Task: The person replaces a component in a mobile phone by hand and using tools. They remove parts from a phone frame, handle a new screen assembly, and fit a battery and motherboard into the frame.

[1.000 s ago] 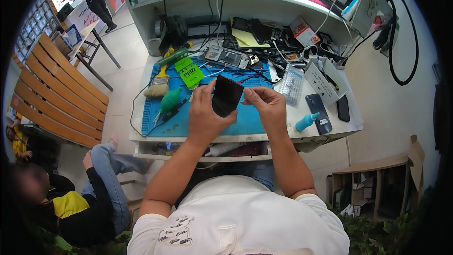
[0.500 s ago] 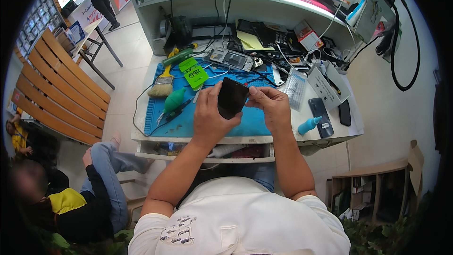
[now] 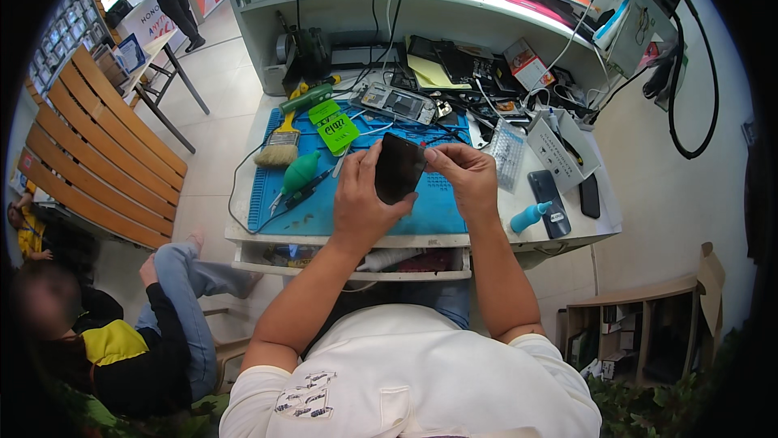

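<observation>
A dark smartphone (image 3: 397, 169) is tilted up over the blue work mat (image 3: 442, 213), its black glass side in view. My left hand (image 3: 354, 203) grips it by its left and lower edges, with the thumb along the bottom. At the phone's upper right edge, the thumb and forefinger of my right hand (image 3: 472, 183) are pinched together; whatever is between them is too small to make out. Left of the phone lie a green air blower (image 3: 301, 170), a wide brush (image 3: 279, 146), a bright green packet (image 3: 334, 126) and a dark pen-like tool (image 3: 308, 188).
Behind the mat lie an opened phone frame (image 3: 399, 103) and tangled cables. To the right are a white box (image 3: 559, 146), two phones, one dark blue (image 3: 549, 203), and a blue squeeze bottle (image 3: 531, 217). An open drawer (image 3: 348, 261) juts out below. A person (image 3: 130, 341) sits at left.
Almost nothing differs. My right fingertips have shifted very slightly at the phone's edge, and the whole view has moved a little.
</observation>
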Demonstrator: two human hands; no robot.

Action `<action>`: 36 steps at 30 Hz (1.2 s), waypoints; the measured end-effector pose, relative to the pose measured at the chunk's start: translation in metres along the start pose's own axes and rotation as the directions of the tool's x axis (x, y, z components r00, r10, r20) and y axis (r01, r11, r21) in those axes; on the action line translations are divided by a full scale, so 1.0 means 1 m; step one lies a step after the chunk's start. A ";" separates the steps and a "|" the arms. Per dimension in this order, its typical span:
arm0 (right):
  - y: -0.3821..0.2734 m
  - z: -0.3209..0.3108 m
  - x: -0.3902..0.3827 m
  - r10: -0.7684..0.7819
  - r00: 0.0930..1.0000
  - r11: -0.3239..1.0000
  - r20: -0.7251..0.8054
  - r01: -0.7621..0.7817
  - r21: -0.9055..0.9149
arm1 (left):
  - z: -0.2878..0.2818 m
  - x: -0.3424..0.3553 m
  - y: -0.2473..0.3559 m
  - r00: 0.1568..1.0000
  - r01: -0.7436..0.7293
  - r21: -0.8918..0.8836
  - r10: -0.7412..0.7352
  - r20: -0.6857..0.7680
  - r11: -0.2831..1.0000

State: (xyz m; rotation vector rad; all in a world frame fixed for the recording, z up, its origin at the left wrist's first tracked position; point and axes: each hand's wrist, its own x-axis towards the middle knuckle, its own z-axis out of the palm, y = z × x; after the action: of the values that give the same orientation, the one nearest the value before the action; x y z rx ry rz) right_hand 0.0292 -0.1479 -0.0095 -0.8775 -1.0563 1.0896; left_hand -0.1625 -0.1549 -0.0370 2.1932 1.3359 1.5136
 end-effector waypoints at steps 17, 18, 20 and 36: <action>0.007 -0.004 0.006 -0.080 0.992 0.990 0.093 0.089 -0.106 | -0.013 0.047 -0.043 0.917 0.398 -0.741 -0.261 0.302 0.541; 0.007 -0.003 0.006 -0.086 0.992 0.991 0.091 0.095 -0.097 | -0.017 0.052 -0.042 0.913 0.407 -0.740 -0.252 0.320 0.535; 0.006 -0.002 0.005 -0.098 0.991 0.991 0.088 0.106 -0.081 | -0.018 0.056 -0.045 0.906 0.422 -0.746 -0.239 0.348 0.515; 0.016 -0.002 0.009 -0.086 0.994 0.996 0.072 0.088 -0.017 | -0.001 0.052 -0.054 0.924 0.381 -0.752 -0.260 0.282 0.538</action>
State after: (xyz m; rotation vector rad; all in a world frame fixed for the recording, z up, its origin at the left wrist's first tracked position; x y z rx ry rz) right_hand 0.0284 -0.1354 -0.0235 -0.8058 -1.1563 1.0452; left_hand -0.1892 -0.0848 -0.0323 1.3392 0.7065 1.3823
